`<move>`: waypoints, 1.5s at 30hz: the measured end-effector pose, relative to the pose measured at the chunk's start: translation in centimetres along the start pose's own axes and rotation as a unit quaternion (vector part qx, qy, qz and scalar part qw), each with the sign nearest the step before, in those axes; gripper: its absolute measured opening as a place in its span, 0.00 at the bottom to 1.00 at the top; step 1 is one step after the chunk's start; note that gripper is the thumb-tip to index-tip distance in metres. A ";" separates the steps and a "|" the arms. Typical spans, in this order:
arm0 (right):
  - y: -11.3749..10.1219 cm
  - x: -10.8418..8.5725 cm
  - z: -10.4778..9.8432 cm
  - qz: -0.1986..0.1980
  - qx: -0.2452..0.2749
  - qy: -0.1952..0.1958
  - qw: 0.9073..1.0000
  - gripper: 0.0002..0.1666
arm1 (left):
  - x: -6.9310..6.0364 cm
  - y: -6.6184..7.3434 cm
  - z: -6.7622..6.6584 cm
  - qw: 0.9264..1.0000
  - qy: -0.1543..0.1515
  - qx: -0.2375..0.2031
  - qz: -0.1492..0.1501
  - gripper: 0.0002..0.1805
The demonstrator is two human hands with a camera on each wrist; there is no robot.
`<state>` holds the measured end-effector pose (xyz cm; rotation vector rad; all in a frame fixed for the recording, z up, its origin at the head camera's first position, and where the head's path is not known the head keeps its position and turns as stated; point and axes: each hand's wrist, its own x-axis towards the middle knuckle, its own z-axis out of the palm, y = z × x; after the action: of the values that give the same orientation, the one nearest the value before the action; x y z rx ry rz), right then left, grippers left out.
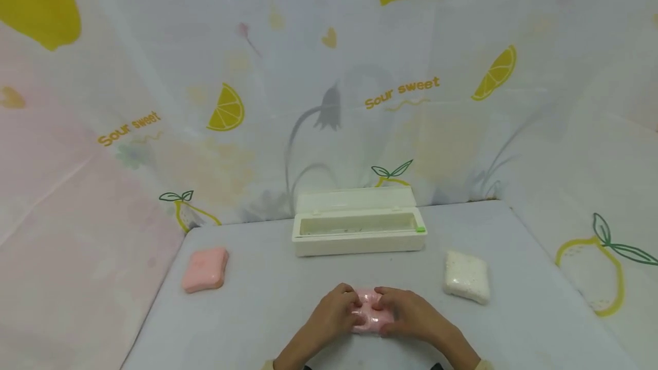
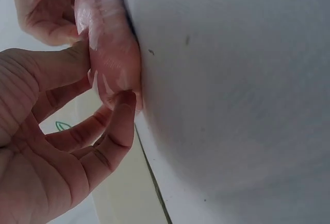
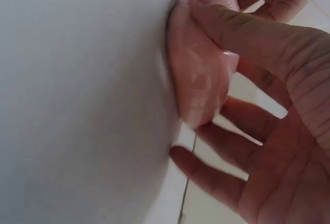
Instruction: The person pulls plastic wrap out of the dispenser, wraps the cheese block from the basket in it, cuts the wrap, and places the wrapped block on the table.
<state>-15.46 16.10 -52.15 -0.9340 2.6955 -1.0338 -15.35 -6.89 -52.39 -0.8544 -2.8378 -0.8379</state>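
Note:
In the head view a pink, glossy, soft-looking block (image 1: 369,313) lies on the white table between both hands. A clear, wrinkled film covers its surface in the wrist views. My left hand (image 1: 333,310) grips its left side, thumb on the near part and fingers curled round the edge; in the left wrist view a fingertip (image 2: 125,100) dents its end. From the right side my right hand (image 1: 408,313) holds the block, its thumb (image 3: 232,23) pressing on the surface and its other fingers spread along the far side. Both hands hide parts of the block.
A white long box (image 1: 360,243) with its lid raised stands behind the hands. At the left lies a pink square block (image 1: 205,269), at the right a white square block (image 1: 466,276). A lemon-print cloth (image 1: 329,147) hangs round the table (image 1: 267,313).

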 end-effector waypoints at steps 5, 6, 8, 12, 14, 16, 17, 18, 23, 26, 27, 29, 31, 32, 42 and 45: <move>-0.3 -0.1 0.3 -0.028 -0.063 0.011 0.998 0.22 | -0.1 0.0 0.4 0.999 0.022 0.022 0.025 0.11; -0.3 -0.1 0.3 -0.039 -0.078 0.018 0.996 0.22 | -0.2 0.0 0.3 0.999 0.026 0.027 0.030 0.12; 0.0 -0.2 0.0 -0.051 -0.097 0.037 0.993 0.23 | -0.2 0.2 0.2 0.998 0.035 0.029 0.040 0.12; 0.9 -0.7 -2.4 -0.025 -0.072 0.072 0.995 0.23 | -0.3 0.6 -0.6 0.998 0.044 0.007 0.039 0.13; 1.6 -1.2 -4.4 -0.007 -0.056 0.094 0.994 0.23 | -0.3 0.7 -1.0 0.998 0.049 0.002 0.032 0.14; 2.5 -1.5 -6.5 0.003 -0.050 0.123 0.991 0.23 | -0.3 0.7 -1.5 0.998 0.055 0.003 0.022 0.13; 3.0 -1.7 -7.7 0.002 -0.052 0.138 0.989 0.24 | -0.2 0.7 -1.7 0.998 0.058 0.005 0.019 0.13; 3.6 -1.8 -8.7 -0.001 -0.058 0.154 0.986 0.24 | -0.2 0.6 -1.8 0.998 0.058 0.011 0.015 0.14; 6.1 -2.3 -13.6 0.027 -0.090 0.186 0.978 0.23 | 0.0 0.3 -2.3 0.998 0.057 0.019 0.002 0.14; 7.8 -2.1 -15.7 0.065 -0.102 0.182 0.976 0.20 | 0.0 0.1 -2.5 0.998 0.055 0.021 -0.006 0.14; 8.4 -2.0 -16.1 0.076 -0.104 0.180 0.975 0.19 | 0.0 0.1 -2.5 0.998 0.053 0.021 -0.008 0.14; 9.7 -1.8 -16.8 0.089 -0.103 0.180 0.974 0.18 | 0.0 0.1 -2.6 0.998 0.049 0.023 -0.012 0.14; 11.1 -1.6 -17.0 0.101 -0.106 0.177 0.973 0.17 | 0.0 0.0 -2.6 0.999 0.045 0.026 -0.016 0.14; 11.8 -1.5 -17.1 0.108 -0.106 0.173 0.973 0.17 | -0.1 0.0 -2.5 0.999 0.044 0.027 -0.016 0.13; 15.6 -1.7 -16.6 0.195 -0.083 0.122 0.970 0.17 | -0.8 -0.5 -2.2 0.998 0.035 0.034 -0.025 0.12; 15.8 -1.9 -16.3 0.195 -0.077 0.126 0.970 0.16 | -1.0 -0.6 -2.2 0.998 0.036 0.031 -0.028 0.11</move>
<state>-26.96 35.62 -50.02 -0.2732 3.0277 -0.9193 -14.97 -8.94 -51.05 -0.7254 -2.8216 -0.7660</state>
